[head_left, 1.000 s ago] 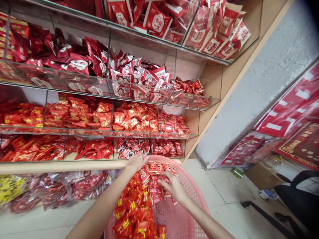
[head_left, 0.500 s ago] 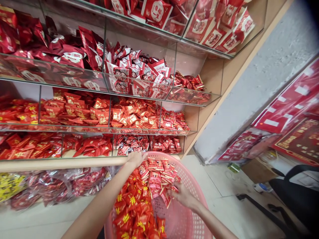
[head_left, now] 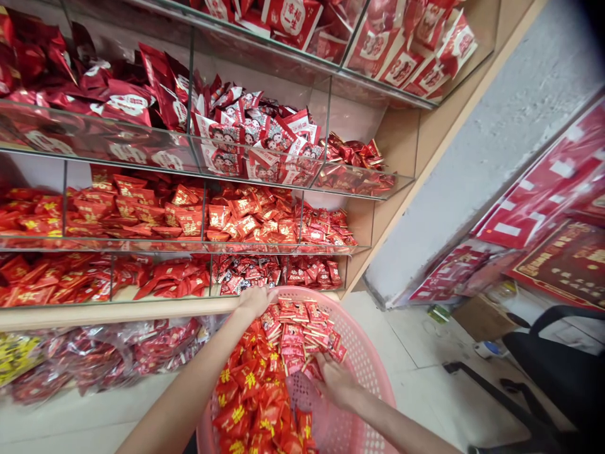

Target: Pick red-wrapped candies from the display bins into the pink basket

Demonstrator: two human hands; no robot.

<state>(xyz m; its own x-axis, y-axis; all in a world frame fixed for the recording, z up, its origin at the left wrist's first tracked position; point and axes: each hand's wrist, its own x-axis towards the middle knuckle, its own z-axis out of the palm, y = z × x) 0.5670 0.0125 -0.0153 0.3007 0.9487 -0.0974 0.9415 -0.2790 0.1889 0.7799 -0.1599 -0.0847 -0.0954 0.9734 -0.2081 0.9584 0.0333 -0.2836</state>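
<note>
A round pink plastic basket [head_left: 388, 394] with a perforated wall stands below me. My left hand [head_left: 255, 301] is at its far rim, fingers curled over the edge beside the shelf. Inside, orange-red packets [head_left: 250, 378] with yellow characters fill the left part. Small pinkish-red packets [head_left: 295, 334] with pale edges are heaped at the far side. My right hand [head_left: 335, 383] reaches into the basket, its fingers bent onto a small packet [head_left: 312, 369] at the near edge of that heap. The fingertips are partly hidden among the packets.
A wooden shelf unit [head_left: 416, 157] with glass dividers [head_left: 326, 120] and red packets stands ahead. Clear bags [head_left: 94, 353] of packets lie beneath it. On the right are a black chair [head_left: 553, 359], a cardboard box [head_left: 484, 321] and a grey wall [head_left: 472, 145].
My right hand has moved slightly left and deeper into the basket, fingers closing on a packet near the heap's edge. My left hand stays at the rim. The view has shifted slightly.
</note>
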